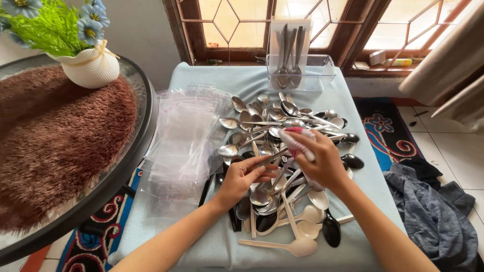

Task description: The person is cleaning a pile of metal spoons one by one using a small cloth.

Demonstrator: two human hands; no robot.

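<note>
1. Fingers of the left hand [242,177] pinch together on the handle of a metal spoon [271,160], holding it slanted above the pile so its upper end reaches the other hand.
2. Fingers of the right hand [318,162] curl closed around a red-and-white checked cloth [296,142], pressed against the upper part of that spoon, a hold that looks suited to wiping it.
3. That spoon is slim, silver and shiny; its bowl is hidden under the cloth, so I cannot tell its shape.
4. Just beneath both hands lies a heap of spoons [282,126]: mostly polished steel, with several black ones at the edges and a few cream plastic spoons [297,246] nearest the person.
5. All of it rests on a table under a pale blue cover [242,80].
6. Left of the heap sits a loose stack of clear plastic bags [184,141].
7. At the far edge, a clear plastic box [315,73] holds some upright spoons.
8. Further left, a white vase [93,68] of artificial flowers stands on a brown furry mat [55,141].
</note>
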